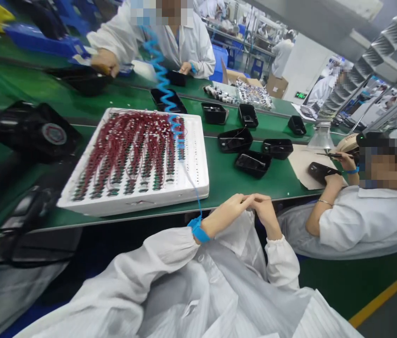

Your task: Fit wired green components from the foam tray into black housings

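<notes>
My left hand (229,213), with a blue wrist strap (198,229) at its cuff, reaches across in front of the table edge. Its fingers are stretched out and meet those of my right hand (264,212), which are loosely bent. The two hands touch each other above my lap; no object shows in either, though the palm sides are hidden. Nearest to my left hand is a white foam tray (203,176). Rows of small green boards with dark red wires (131,150) stand in it.
Several black plastic housings (253,162) lie on the green table (219,183) beyond my hands. A blue coiled cord (163,82) hangs over the tray. Dark equipment (33,131) stands at left. Co-workers sit opposite and at right, where one holds a black housing (321,172).
</notes>
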Demonstrator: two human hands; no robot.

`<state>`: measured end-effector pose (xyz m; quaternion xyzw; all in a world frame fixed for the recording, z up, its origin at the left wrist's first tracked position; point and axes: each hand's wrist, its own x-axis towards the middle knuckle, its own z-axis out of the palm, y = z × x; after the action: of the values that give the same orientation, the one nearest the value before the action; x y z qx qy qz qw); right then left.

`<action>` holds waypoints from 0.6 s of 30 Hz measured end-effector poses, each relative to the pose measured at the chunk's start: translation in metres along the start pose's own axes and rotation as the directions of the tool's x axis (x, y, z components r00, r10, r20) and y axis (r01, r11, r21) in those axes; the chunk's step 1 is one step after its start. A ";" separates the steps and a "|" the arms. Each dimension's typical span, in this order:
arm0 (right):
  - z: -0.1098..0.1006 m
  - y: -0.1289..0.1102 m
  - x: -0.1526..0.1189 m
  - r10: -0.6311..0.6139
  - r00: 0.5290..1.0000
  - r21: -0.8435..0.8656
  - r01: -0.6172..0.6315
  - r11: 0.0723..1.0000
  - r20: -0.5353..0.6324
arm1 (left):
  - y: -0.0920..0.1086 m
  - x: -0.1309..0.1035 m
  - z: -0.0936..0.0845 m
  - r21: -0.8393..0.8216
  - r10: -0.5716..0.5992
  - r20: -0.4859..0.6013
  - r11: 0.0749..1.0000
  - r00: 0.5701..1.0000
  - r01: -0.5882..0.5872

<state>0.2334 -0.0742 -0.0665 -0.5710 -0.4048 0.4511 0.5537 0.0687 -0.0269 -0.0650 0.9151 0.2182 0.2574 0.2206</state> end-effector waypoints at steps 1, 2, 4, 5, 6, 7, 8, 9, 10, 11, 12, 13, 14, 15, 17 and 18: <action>-0.002 0.002 0.000 -0.003 1.000 0.005 0.003 1.000 -0.003 | -0.005 -0.003 0.004 -0.075 -0.014 -0.047 0.997 0.999 0.011; -0.003 0.003 -0.001 -0.006 1.000 0.009 0.006 1.000 -0.005 | -0.009 -0.006 0.007 -0.147 -0.048 -0.086 0.989 0.995 0.035; -0.004 0.005 -0.003 -0.013 1.000 0.011 0.013 1.000 -0.007 | -0.013 -0.009 0.010 -0.274 -0.155 -0.140 0.955 0.978 0.113; -0.003 0.005 -0.004 -0.017 1.000 0.009 0.017 1.000 -0.006 | -0.013 -0.010 0.010 -0.322 -0.210 -0.165 0.935 0.964 0.149; -0.003 0.005 -0.004 -0.020 1.000 0.004 0.020 1.000 -0.004 | -0.012 -0.009 0.008 -0.360 -0.253 -0.192 0.917 0.948 0.172; -0.002 0.004 -0.005 -0.024 1.000 -0.002 0.024 1.000 0.000 | -0.011 -0.008 0.006 -0.373 -0.273 -0.223 0.911 0.936 0.177; -0.001 0.003 -0.005 -0.027 1.000 -0.010 0.027 1.000 0.006 | -0.010 -0.005 0.004 -0.356 -0.265 -0.257 0.920 0.929 0.164; -0.001 0.000 -0.005 -0.031 0.999 -0.019 0.031 0.999 0.015 | -0.009 -0.002 0.001 -0.330 -0.238 -0.285 0.934 0.929 0.138; -0.002 -0.004 -0.004 -0.033 0.999 -0.029 0.034 0.999 0.028 | -0.009 0.001 -0.003 -0.308 -0.197 -0.301 0.946 0.933 0.101; -0.003 -0.009 -0.002 -0.035 0.998 -0.041 0.037 0.998 0.044 | -0.010 0.005 -0.006 -0.300 -0.152 -0.301 0.952 0.942 0.058; -0.005 -0.015 0.000 -0.035 0.998 -0.053 0.038 0.998 0.061 | -0.012 0.009 -0.010 -0.305 -0.105 -0.288 0.952 0.952 0.013; -0.008 -0.022 0.003 -0.031 0.996 -0.064 0.036 0.997 0.078 | -0.015 0.013 -0.014 -0.316 -0.056 -0.262 0.948 0.963 -0.031; -0.012 -0.031 0.006 -0.025 0.994 -0.088 0.035 0.996 0.110 | -0.017 0.017 -0.019 -0.328 0.001 -0.223 0.942 0.975 -0.076; -0.016 -0.040 0.009 -0.020 0.987 -0.130 0.041 0.991 0.157 | -0.021 0.020 -0.023 -0.338 0.063 -0.175 0.933 0.982 -0.121; -0.025 -0.060 0.017 -0.018 0.952 -0.285 0.109 0.952 0.305 | -0.026 0.027 -0.030 -0.344 0.183 -0.091 0.917 0.979 -0.203; -0.030 -0.071 0.022 -0.024 0.926 -0.374 0.176 0.911 0.377 | -0.028 0.030 -0.032 -0.333 0.227 -0.067 0.913 0.972 -0.236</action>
<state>0.2708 -0.0569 0.0020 -0.5568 -0.6130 0.4270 0.3631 0.0656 0.0202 -0.0432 0.8795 0.0636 0.3275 0.3394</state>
